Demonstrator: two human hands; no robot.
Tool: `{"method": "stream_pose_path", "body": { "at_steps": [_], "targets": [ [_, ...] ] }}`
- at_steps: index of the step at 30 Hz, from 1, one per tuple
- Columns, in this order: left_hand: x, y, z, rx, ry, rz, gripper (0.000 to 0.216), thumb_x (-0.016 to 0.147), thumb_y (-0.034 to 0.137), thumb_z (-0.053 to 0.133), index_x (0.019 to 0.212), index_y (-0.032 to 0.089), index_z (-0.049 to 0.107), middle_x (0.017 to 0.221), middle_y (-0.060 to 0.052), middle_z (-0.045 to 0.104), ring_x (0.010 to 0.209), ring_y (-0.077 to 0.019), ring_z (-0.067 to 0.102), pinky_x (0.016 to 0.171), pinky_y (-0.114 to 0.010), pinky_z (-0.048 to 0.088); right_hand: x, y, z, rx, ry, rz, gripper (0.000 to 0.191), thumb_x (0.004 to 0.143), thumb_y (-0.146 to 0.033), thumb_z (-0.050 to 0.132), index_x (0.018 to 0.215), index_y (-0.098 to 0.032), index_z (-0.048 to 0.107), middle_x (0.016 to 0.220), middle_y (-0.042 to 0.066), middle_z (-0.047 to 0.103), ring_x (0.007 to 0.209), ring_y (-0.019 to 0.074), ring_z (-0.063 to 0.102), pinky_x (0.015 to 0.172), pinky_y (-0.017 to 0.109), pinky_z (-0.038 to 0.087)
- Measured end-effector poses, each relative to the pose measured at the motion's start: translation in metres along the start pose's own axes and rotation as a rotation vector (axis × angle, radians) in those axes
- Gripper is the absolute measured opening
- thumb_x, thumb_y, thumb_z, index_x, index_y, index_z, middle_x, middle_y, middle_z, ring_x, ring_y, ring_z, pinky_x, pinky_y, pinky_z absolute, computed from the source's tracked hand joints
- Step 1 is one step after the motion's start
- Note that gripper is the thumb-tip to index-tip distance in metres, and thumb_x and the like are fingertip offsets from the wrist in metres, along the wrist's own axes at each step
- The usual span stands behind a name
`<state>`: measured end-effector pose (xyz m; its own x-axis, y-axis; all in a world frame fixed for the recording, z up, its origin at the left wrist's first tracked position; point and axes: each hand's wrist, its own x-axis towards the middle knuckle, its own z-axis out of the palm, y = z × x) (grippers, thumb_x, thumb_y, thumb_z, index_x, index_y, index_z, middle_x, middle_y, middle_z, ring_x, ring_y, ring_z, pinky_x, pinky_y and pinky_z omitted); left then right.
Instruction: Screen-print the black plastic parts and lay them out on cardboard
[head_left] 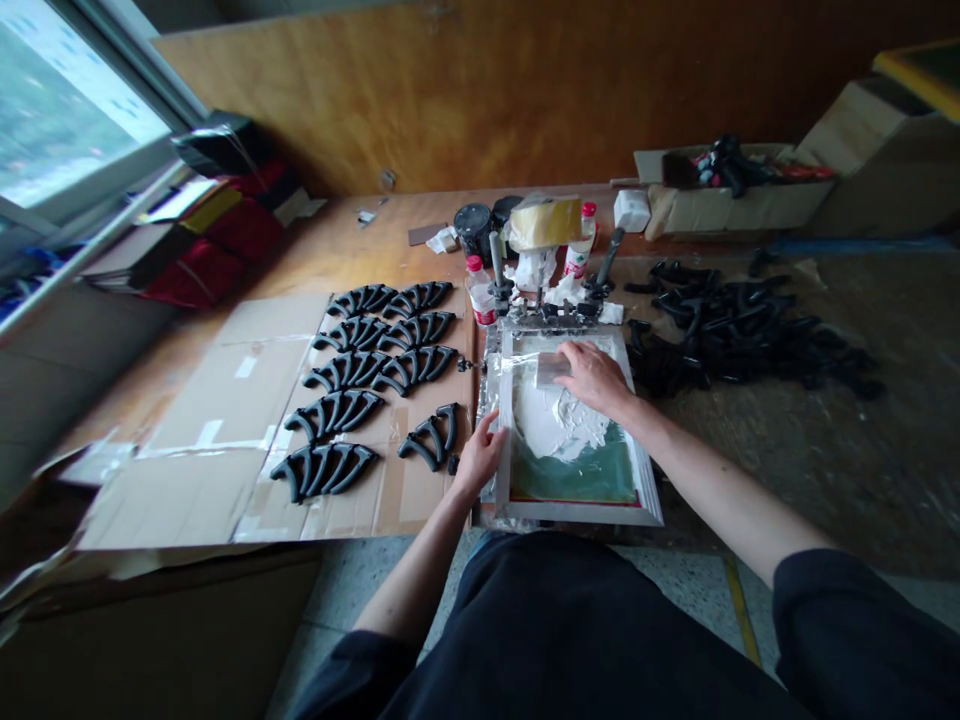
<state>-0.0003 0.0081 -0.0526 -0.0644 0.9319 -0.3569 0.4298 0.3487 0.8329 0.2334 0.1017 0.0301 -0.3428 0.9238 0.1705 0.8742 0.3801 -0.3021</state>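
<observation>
A screen-printing frame with metal edges lies in front of me, its green mesh partly covered by thick white ink. My right hand is closed on a flat, translucent squeegee, which sits over the white ink in the upper part of the mesh. At the frame's left edge is my left hand, its visible fingers apart and at or against the metal; the fingers' undersides are hidden. Rows of curved black handle-like parts lie on cardboard to the left.
Behind the frame stand a clamp assembly, red-capped bottles, dark tubs and a yellow tape roll. A heap of black parts lies to the right. An open carton stands at the back right; cardboard sheets cover the left.
</observation>
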Motion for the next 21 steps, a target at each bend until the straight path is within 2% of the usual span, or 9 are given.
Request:
{"method": "stream_pose_path", "body": {
  "at_steps": [3, 7, 9, 11, 13, 15, 17, 19, 21],
  "targets": [
    [0.001, 0.001, -0.001, 0.015, -0.005, 0.000, 0.050, 0.087, 0.049, 0.053, 0.132, 0.026, 0.057, 0.081, -0.002, 0.068, 0.068, -0.0158, 0.061, 0.061, -0.025, 0.046, -0.023, -0.013, 0.012, -0.007, -0.155, -0.092, 0.007, 0.084, -0.020, 0.063, 0.090, -0.019, 0.065, 0.090, 0.007, 0.068, 0.089, 0.0240, 0.062, 0.078, 0.034, 0.047],
    [-0.001, 0.000, 0.000, 0.000, 0.009, -0.012, 0.050, 0.087, 0.051, 0.052, 0.130, 0.025, 0.058, 0.080, -0.002, 0.069, 0.070, -0.0168, 0.063, 0.064, -0.025, 0.048, -0.067, -0.007, 0.011, 0.076, -0.190, -0.445, 0.027, 0.077, -0.002, 0.054, 0.095, -0.017, 0.067, 0.096, 0.008, 0.069, 0.091, 0.0210, 0.061, 0.079, 0.030, 0.045],
    [-0.001, -0.001, 0.001, -0.002, 0.014, -0.012, 0.049, 0.087, 0.051, 0.052, 0.128, 0.025, 0.059, 0.082, -0.002, 0.069, 0.070, -0.0170, 0.063, 0.064, -0.025, 0.048, -0.074, -0.002, 0.004, 0.112, -0.255, -0.547, 0.031, 0.073, -0.001, 0.054, 0.094, -0.019, 0.068, 0.094, 0.005, 0.070, 0.089, 0.0197, 0.062, 0.077, 0.029, 0.045],
    [-0.001, -0.001, 0.000, -0.001, 0.017, -0.008, 0.048, 0.087, 0.051, 0.052, 0.127, 0.024, 0.060, 0.083, -0.003, 0.070, 0.071, -0.0170, 0.063, 0.063, -0.025, 0.048, -0.069, 0.000, -0.001, 0.126, -0.300, -0.531, 0.026, 0.072, -0.003, 0.057, 0.087, -0.021, 0.068, 0.084, 0.002, 0.069, 0.082, 0.0183, 0.062, 0.072, 0.027, 0.045],
    [-0.001, 0.000, -0.001, 0.001, 0.013, -0.005, 0.048, 0.088, 0.051, 0.052, 0.126, 0.024, 0.060, 0.083, -0.003, 0.070, 0.070, -0.0166, 0.063, 0.062, -0.025, 0.047, -0.062, -0.002, -0.001, 0.127, -0.242, -0.441, 0.022, 0.073, -0.006, 0.059, 0.083, -0.023, 0.069, 0.080, 0.001, 0.069, 0.080, 0.0181, 0.063, 0.070, 0.027, 0.045],
    [-0.001, 0.001, -0.003, 0.003, 0.001, -0.004, 0.049, 0.088, 0.051, 0.052, 0.127, 0.023, 0.060, 0.082, -0.003, 0.069, 0.068, -0.0159, 0.062, 0.061, -0.024, 0.047, -0.062, -0.005, 0.007, 0.119, -0.108, -0.392, 0.026, 0.075, -0.005, 0.057, 0.089, -0.022, 0.070, 0.089, 0.003, 0.072, 0.086, 0.0192, 0.064, 0.074, 0.028, 0.047],
    [-0.001, 0.002, -0.003, 0.002, -0.005, -0.005, 0.049, 0.087, 0.051, 0.052, 0.127, 0.023, 0.059, 0.081, -0.002, 0.069, 0.066, -0.0152, 0.061, 0.060, -0.024, 0.046, -0.073, -0.007, 0.018, 0.114, -0.007, -0.430, 0.033, 0.077, -0.002, 0.054, 0.100, -0.020, 0.070, 0.103, 0.006, 0.072, 0.093, 0.0204, 0.064, 0.080, 0.031, 0.049],
    [-0.001, 0.002, -0.004, -0.001, -0.003, -0.011, 0.050, 0.087, 0.051, 0.053, 0.128, 0.023, 0.059, 0.080, -0.002, 0.068, 0.064, -0.0145, 0.060, 0.059, -0.024, 0.046, -0.085, -0.005, 0.025, 0.133, -0.003, -0.493, 0.036, 0.077, -0.002, 0.055, 0.105, -0.018, 0.069, 0.110, 0.008, 0.071, 0.096, 0.0207, 0.065, 0.082, 0.031, 0.050],
    [-0.001, 0.003, -0.004, -0.011, -0.006, -0.019, 0.050, 0.087, 0.050, 0.054, 0.128, 0.023, 0.058, 0.078, -0.002, 0.067, 0.061, -0.0135, 0.058, 0.057, -0.023, 0.045, -0.087, -0.004, 0.024, 0.169, -0.056, -0.479, 0.033, 0.078, -0.005, 0.058, 0.104, -0.020, 0.070, 0.105, 0.005, 0.072, 0.093, 0.0197, 0.066, 0.079, 0.030, 0.051]
  ]
}}
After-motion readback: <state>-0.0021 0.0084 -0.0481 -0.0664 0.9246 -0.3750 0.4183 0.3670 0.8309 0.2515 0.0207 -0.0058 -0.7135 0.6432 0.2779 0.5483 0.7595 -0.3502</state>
